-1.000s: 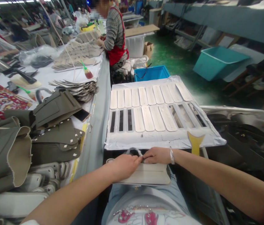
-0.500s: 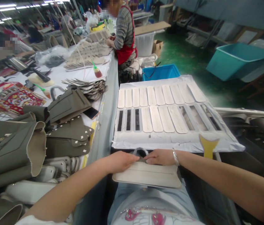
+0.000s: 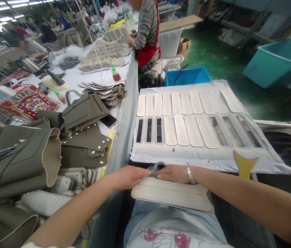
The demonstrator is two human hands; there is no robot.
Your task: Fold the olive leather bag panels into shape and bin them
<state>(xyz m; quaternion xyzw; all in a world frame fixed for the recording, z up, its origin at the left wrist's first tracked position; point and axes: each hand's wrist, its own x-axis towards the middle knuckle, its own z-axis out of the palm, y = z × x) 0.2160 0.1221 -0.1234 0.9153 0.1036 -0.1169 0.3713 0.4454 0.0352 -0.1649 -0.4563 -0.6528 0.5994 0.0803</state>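
Right of the long worktop [image 3: 124, 137], near of the white board [image 3: 202, 155], the cream panel [image 3: 171, 193] sits above the lap [image 3: 140, 217]. The step in hand seems to be fingertip work along its far edge; the next move calls for a steady panel. Left hand [image 3: 131, 176] and right hand [image 3: 173, 173] curl there; fingertips partly hidden, I cannot tell either grip's closure or hold.

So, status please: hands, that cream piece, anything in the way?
Left hand, right hand: close together at far edge of cream panel. Panel: broad face showing, thin line lengthwise. White board just beyond, yellow forked piece at its near edge.
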